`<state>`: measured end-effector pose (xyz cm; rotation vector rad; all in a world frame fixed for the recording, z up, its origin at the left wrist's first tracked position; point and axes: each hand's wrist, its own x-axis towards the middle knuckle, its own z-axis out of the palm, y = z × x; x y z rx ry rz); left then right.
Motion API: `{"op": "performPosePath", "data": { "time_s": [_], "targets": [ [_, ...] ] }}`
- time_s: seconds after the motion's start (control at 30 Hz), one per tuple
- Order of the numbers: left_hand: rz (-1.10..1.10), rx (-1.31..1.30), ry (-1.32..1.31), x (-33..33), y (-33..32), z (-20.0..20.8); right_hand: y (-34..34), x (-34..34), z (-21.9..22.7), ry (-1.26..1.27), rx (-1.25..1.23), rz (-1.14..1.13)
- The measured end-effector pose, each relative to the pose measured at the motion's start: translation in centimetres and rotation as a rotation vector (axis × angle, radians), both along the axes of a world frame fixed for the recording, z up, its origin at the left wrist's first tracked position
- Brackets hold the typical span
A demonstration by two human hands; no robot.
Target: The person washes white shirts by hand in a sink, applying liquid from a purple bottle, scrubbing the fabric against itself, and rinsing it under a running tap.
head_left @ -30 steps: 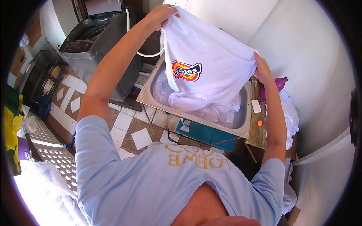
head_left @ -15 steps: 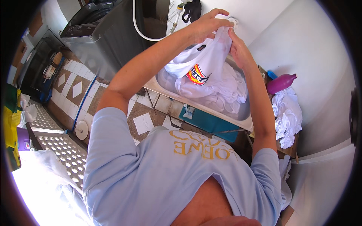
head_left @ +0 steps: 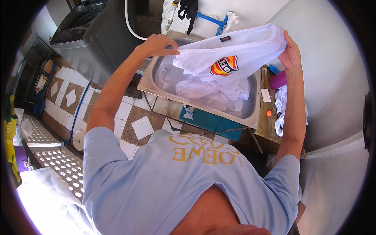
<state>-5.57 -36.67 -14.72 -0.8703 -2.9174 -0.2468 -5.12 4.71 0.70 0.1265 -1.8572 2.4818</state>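
A white T-shirt (head_left: 254,49) with a red, yellow and black printed emblem stretches between my hands above the sink. My left hand (head_left: 159,46) pinches one edge of it between thumb and fingers. At the opposite edge, my right hand (head_left: 291,55) grips the cloth, its fingertips partly behind the fabric. The shirt's lower part hangs into the metal sink (head_left: 146,81). Cloudy water and more white clothes (head_left: 213,92) fill the basin; where the hanging shirt ends among them, I cannot tell.
Right of the sink, a wooden bench (head_left: 258,135) bears a purple bottle (head_left: 277,79), a white block (head_left: 265,95), an orange cap (head_left: 269,113) and white laundry (head_left: 280,105). A grey washing machine (head_left: 98,49) stands left, a blue pipe (head_left: 209,18) runs behind, and a teal container (head_left: 217,126) sits below.
My hands, close together high over the sink before, have moved apart and lower. The T-shirt, bunched and hanging earlier, is now spread sideways between them.
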Motion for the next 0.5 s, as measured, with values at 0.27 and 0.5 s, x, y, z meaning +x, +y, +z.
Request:
{"op": "performPosePath", "data": {
  "time_s": [0.27, 0.5],
  "targets": [
    [-0.289, 0.363, 0.251, -1.8, 2.1, 3.6, -0.2, 2.1, 2.7, 0.095, 0.088, 0.150],
    [-0.581, 0.991, -0.278, 2.5, 15.7, -2.5, -4.6, 2.6, 1.3, 0.044, 0.210, 0.399]
  ]
}}
